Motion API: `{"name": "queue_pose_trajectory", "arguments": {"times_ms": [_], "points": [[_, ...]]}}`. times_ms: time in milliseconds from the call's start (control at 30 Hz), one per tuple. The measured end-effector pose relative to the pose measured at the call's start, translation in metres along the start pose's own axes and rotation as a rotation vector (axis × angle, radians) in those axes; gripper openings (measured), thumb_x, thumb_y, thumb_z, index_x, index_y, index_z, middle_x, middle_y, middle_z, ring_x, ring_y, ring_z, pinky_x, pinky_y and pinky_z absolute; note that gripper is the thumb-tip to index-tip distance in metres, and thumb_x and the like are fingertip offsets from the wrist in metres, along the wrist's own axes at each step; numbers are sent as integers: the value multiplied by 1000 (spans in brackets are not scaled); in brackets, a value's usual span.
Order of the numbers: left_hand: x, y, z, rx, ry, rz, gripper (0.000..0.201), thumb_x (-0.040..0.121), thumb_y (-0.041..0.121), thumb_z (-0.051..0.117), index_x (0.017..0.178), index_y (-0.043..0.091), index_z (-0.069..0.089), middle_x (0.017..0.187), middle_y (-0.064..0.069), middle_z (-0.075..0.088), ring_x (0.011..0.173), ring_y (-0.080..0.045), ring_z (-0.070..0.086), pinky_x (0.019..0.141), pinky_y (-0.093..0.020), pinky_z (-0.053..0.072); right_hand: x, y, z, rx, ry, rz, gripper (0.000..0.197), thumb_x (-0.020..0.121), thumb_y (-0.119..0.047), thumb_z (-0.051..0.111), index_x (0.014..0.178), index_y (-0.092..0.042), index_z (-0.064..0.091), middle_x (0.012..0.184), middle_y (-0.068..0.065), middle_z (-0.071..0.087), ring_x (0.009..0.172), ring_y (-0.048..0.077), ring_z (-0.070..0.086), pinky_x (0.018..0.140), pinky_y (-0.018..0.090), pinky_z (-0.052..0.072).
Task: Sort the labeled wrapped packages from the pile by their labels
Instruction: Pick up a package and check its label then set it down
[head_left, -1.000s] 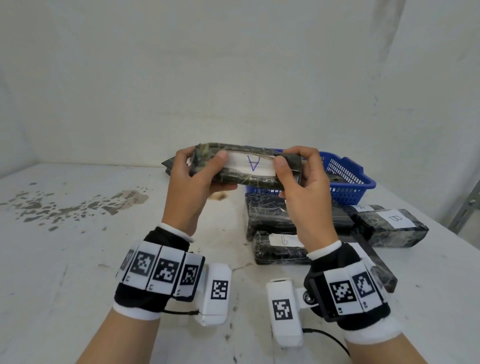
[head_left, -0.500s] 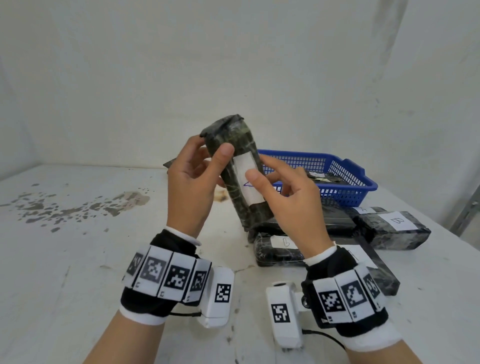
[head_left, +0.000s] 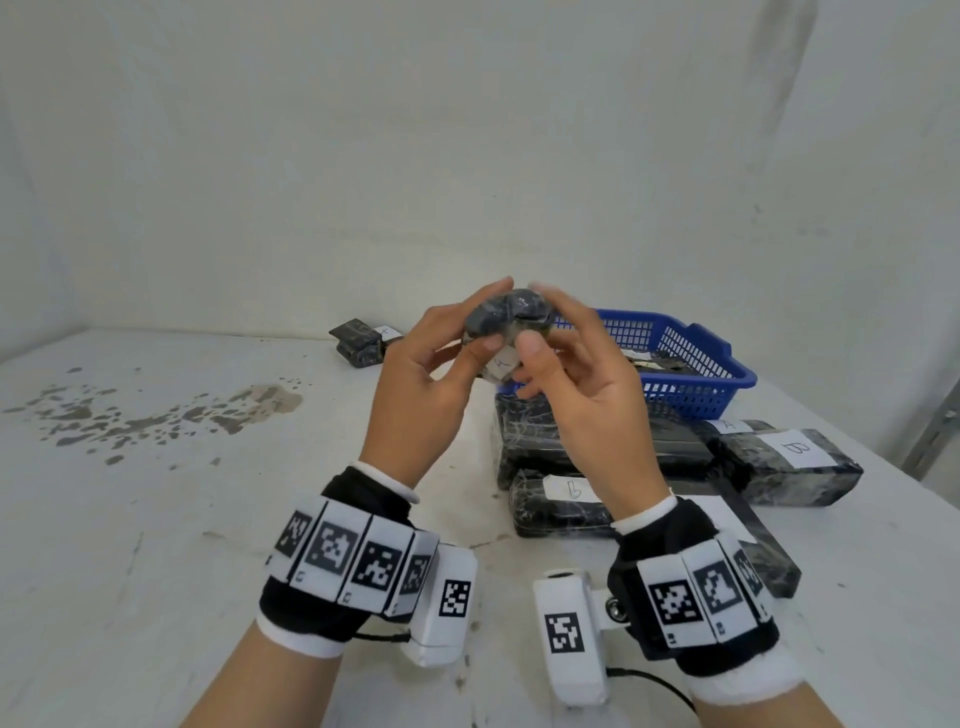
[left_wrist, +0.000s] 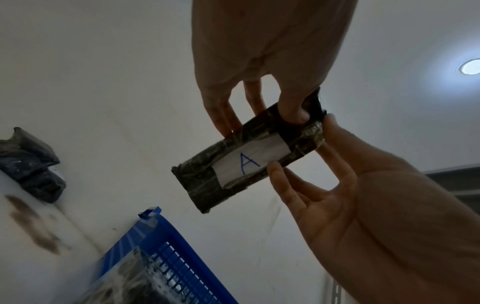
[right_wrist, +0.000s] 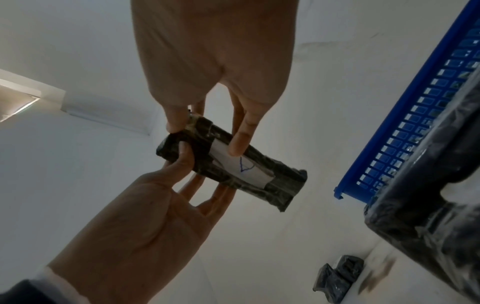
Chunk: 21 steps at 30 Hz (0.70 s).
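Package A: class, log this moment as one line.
hands: left and right both hold package A | position: raised over table | label: A | next: undecided

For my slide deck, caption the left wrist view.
Both hands, left hand and right hand, hold a wrapped package labeled A above the blue basket.

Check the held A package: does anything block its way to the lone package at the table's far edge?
Nothing visible does. Both hands hold the A package aloft; bare table leads to the far package.
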<state>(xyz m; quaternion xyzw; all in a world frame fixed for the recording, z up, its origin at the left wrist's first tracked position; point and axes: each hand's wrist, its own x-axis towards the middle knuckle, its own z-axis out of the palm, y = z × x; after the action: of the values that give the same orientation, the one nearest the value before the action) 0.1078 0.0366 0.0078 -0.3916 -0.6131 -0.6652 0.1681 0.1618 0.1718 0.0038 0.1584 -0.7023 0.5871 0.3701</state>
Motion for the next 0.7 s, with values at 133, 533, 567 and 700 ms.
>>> {"name": "queue_pose_trajectory", "arguments": {"times_ms": [133, 533, 567, 700], "points": [[-3, 3, 4, -72, -69, -45, 42, 95, 22, 54, 137, 18, 53, 128, -5, 61, 121, -5, 56, 98, -16, 43, 1, 2, 1, 18, 41, 19, 21, 92, -35, 67, 112, -34, 62, 100, 3, 70, 80, 16, 69, 77, 28, 57], [-5, 3, 10, -94, -53, -62, 42, 95, 32, 48, 135, 23, 52, 134, -2, 55, 126, -3, 51, 101, -16, 41, 2, 4, 0, 116, 69, 46, 15, 89, -27, 68, 104, -27, 66, 104, 9, 72, 89, 23, 69, 83, 33, 57], [-5, 1, 10, -69, -49, -77, 42, 93, 37, 49, 135, 29, 52, 136, -1, 54, 130, -5, 46, 105, -18, 40, 2, 5, 0, 115, 76, 41, 14, 89, -29, 69, 103, -29, 67, 104, 8, 73, 91, 22, 69, 86, 35, 57], [-4, -6, 10, -62, -73, -142, 43, 86, 55, 50, 128, 48, 53, 135, 5, 60, 140, -21, 38, 112, -43, 37, 2, 7, -2, 95, 82, 43, 10, 93, -23, 68, 103, -24, 66, 107, 11, 72, 97, 20, 71, 93, 44, 56]]}}
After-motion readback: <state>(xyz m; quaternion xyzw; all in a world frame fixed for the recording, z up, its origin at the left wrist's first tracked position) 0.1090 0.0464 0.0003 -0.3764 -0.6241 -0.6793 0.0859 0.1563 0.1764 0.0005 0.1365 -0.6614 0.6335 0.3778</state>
